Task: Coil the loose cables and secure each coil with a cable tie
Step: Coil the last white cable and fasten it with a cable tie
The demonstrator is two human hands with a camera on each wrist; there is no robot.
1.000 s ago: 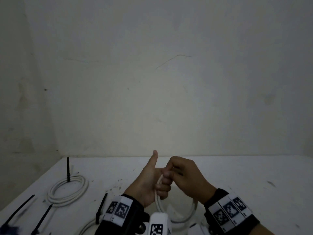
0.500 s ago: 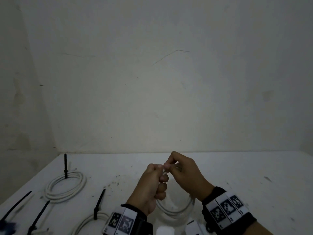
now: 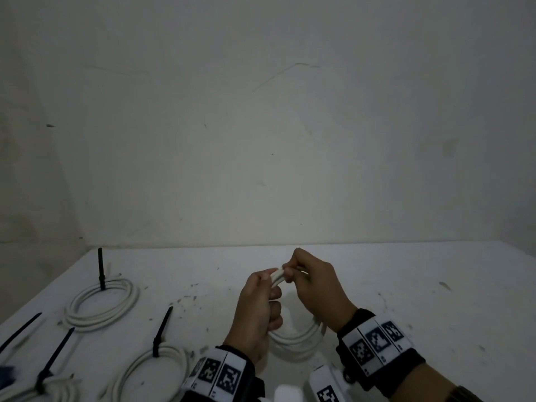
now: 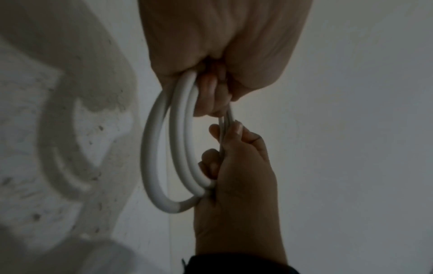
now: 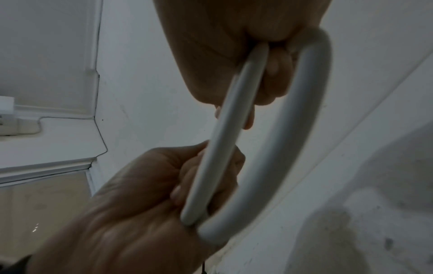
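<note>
A white cable coil (image 3: 295,339) hangs between both hands above the white table (image 3: 406,285). My left hand (image 3: 268,288) grips the bunched loops in a fist at the coil's top left. My right hand (image 3: 290,275) pinches the strands right beside it. The left wrist view shows three loops of the white cable coil (image 4: 154,157) running from my left hand (image 4: 211,96) down into my right hand (image 4: 234,163). In the right wrist view the white cable coil (image 5: 283,148) arcs from my right hand (image 5: 264,77) to my left hand (image 5: 187,189). No cable tie is on this coil.
On the left of the table lie tied coils: a far one (image 3: 101,306), a near one (image 3: 150,369) and one at the corner (image 3: 55,390), each with a black tie sticking up. A loose black cable tie (image 3: 20,329) lies at the left edge. A wall stands behind.
My left thumb, raised a second ago, has folded down onto the cable. Both hands have stayed together on the coil, with the strands now showing between them.
</note>
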